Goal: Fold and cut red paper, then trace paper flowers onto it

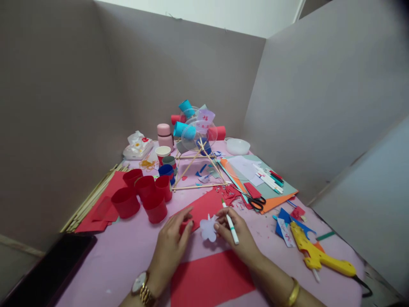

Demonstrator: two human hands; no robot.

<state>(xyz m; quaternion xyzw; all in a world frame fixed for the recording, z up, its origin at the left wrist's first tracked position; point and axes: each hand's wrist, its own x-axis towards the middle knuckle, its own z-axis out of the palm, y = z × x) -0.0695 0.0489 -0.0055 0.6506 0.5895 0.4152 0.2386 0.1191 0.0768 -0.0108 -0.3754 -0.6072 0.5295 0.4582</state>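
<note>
My right hand (234,233) grips the pen (230,221), pinning the white cutout (208,229) flat; my left hand (171,245) pinches the red paper (204,209) steady.

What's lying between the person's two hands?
A small white flower-shaped paper cutout, between the left hand and the right hand gripping a white green-tipped marker; head view.

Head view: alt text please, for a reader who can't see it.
Right hand holds a pen and touches a white flower cutout on a pink table; left hand pinches a red scrap. Red cups, scissors and a glue gun lie around.
</note>
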